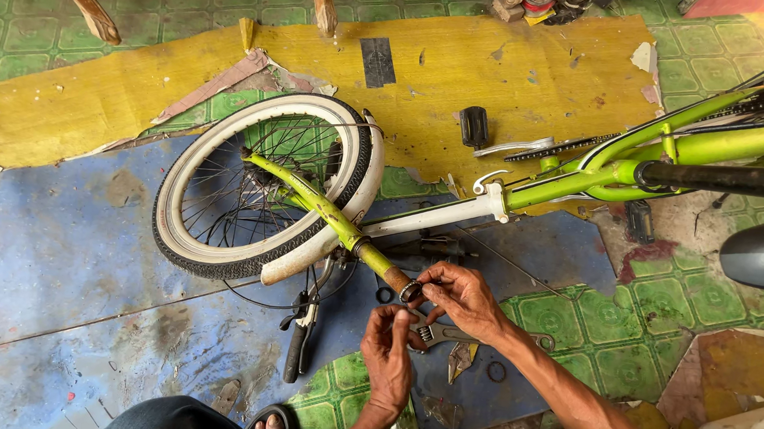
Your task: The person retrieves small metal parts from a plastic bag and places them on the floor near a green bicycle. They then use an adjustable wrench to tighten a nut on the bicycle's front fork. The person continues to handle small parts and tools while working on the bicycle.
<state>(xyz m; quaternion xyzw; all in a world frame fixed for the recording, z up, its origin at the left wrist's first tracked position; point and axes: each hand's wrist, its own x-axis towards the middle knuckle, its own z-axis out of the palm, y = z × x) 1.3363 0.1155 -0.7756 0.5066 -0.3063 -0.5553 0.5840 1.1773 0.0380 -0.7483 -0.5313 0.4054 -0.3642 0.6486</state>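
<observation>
Bike lies flat on the floor point(53, 247), green frame point(632, 168) to the right, front wheel point(222, 222) with white-wall tyre and white mudguard point(361, 196) to the left. Green fork point(303, 196) runs from the wheel hub down to the rusty steerer tube point(387, 272), which sticks out toward the person.

Right hand point(465, 299): fingers pinched closed on a small ring point(411, 290) at the steerer's end. Left hand point(389, 352): just below, fingertips curled up to the same ring, touching it or right beside it; can't tell whether it actually grips.

Adjustable wrench point(445, 334) lies on the floor under the hands, partly hidden by them. Two more small rings on the floor: one point(384, 294) just left of the steerer end, one point(497, 371) right of the left wrist. Black handlebar grip with brake lever point(299, 346) lies left of the left hand.

Black pedal point(473, 126) and crank point(514, 147) sit on the yellow sheet point(514, 72) above the frame. Person's foot in a sandal point(273, 427) at the bottom edge.
</observation>
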